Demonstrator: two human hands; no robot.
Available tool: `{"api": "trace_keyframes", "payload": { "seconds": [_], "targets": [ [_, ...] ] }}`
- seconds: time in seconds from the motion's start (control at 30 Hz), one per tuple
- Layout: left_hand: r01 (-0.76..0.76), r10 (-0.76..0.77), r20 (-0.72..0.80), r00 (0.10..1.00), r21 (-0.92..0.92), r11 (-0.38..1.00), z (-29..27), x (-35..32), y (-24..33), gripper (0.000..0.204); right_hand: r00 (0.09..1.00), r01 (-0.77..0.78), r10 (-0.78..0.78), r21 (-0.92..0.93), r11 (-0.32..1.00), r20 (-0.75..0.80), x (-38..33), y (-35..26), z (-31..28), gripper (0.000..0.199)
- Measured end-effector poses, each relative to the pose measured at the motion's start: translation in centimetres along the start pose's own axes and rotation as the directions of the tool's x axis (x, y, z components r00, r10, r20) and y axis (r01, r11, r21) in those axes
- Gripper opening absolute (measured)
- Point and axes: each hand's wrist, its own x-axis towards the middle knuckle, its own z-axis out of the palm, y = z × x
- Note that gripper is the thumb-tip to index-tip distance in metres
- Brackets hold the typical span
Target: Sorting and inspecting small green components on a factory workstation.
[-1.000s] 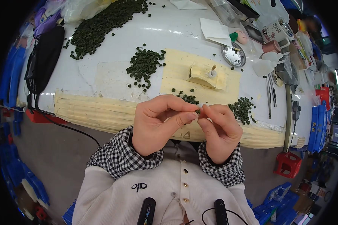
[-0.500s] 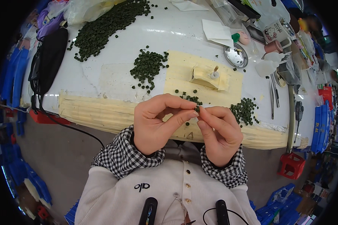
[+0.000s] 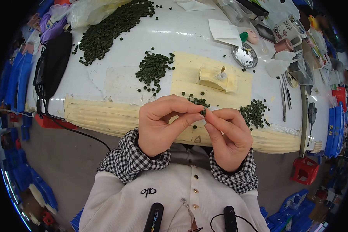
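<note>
At the front edge of the table, my left hand [image 3: 158, 125] pinches a small dark green round piece [image 3: 203, 112] between thumb and index finger. From the other side my right hand [image 3: 231, 133] meets it, index fingertip against the piece and thumb bent just below. Fingertips cover much of it. Behind them lies a small cluster of like green pieces [image 3: 199, 101]. More sit in a pile [image 3: 255, 113] right of my right hand and in another pile [image 3: 154, 69] farther left. A cream block [image 3: 216, 80] with a short upright peg rests on yellow paper beyond my hands.
A large heap of green pieces [image 3: 112, 34] spreads at the far left, beside a black pouch [image 3: 56, 65]. On the right are a round metal dish [image 3: 244, 56], tweezers [image 3: 282, 100], a white bottle [image 3: 276, 67] and a mug [image 3: 285, 31]. A red stool [image 3: 304, 170] stands below.
My hands keep the same pinch on the piece, with barely any finger movement. The whole view has shifted slightly, so the scene sits a little farther right.
</note>
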Motion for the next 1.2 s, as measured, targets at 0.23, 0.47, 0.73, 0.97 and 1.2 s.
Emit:
{"api": "trace_keyframes", "payload": {
  "seconds": [0.23, 0.47, 0.73, 0.97, 1.2],
  "targets": [
    [0.020, -0.022, 0.035, 0.999, 0.042, 0.999, -0.25, 0.23, 0.09, 0.019, 0.998, 0.026, -0.025, -0.007, 1.000, 0.055, 0.41, 0.17, -0.66, 0.030],
    [0.031, -0.031, 0.045, 0.999, 0.009, 0.999, -0.24, 0.39, -0.03, 0.019, 0.998, 0.010, -0.009, -0.023, 1.000, 0.065, 0.43, 0.07, -0.85, 0.031],
    [0.108, -0.102, 0.048, 0.994, -0.150, 0.983, -0.31, 0.39, 0.02, 0.018, 0.999, 0.007, -0.006, -0.005, 1.000, 0.052, 0.61, 0.17, -0.57, 0.031],
    [0.103, -0.098, 0.036, 0.995, -0.167, 0.981, -0.43, 0.39, -0.10, 0.018, 0.999, -0.002, 0.003, -0.020, 1.000, 0.052, 0.68, -0.08, -0.45, 0.031],
    [0.098, -0.095, 0.037, 0.995, -0.092, 0.991, -0.75, 0.48, 0.31, 0.018, 0.998, 0.007, -0.004, -0.041, 0.999, 0.059, 0.84, -0.13, -0.36, 0.032]
  ]
}}
